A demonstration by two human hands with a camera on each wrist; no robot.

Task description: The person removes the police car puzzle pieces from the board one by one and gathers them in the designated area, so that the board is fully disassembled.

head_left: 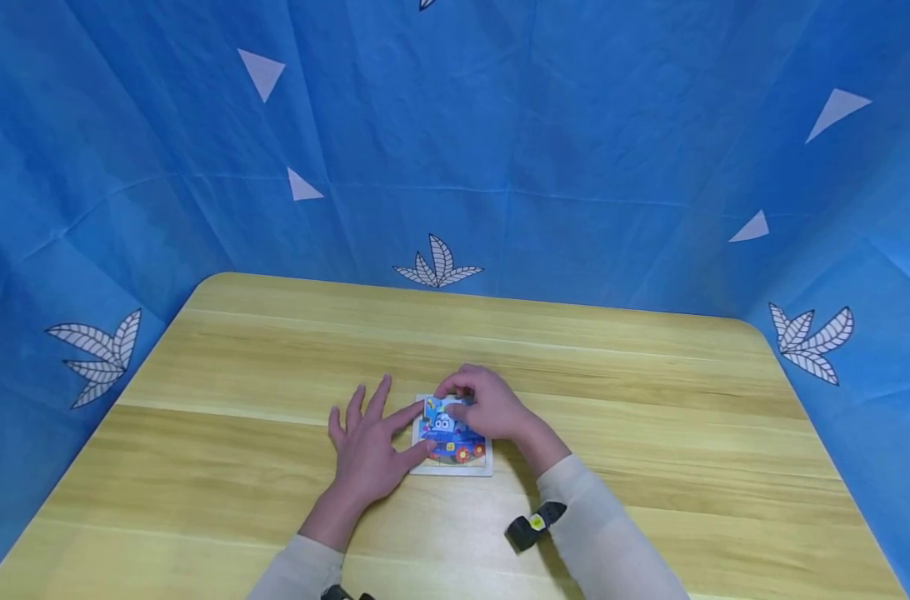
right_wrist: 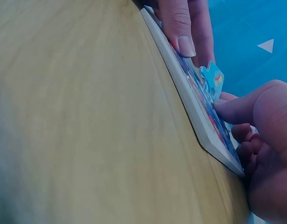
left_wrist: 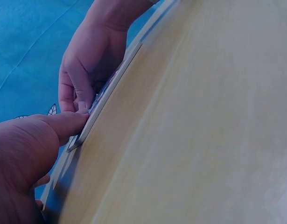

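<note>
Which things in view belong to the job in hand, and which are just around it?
Part of the job: puzzle board; tilted puzzle piece, pinched by the right hand; left hand, touching the board.
Just surroundings: wooden table; patterned blue cloth; black wrist device.

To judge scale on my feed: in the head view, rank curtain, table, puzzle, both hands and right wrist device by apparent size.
1. Curtain
2. Table
3. Left hand, right hand, puzzle (partly covered): too alike to rank
4. Right wrist device
</note>
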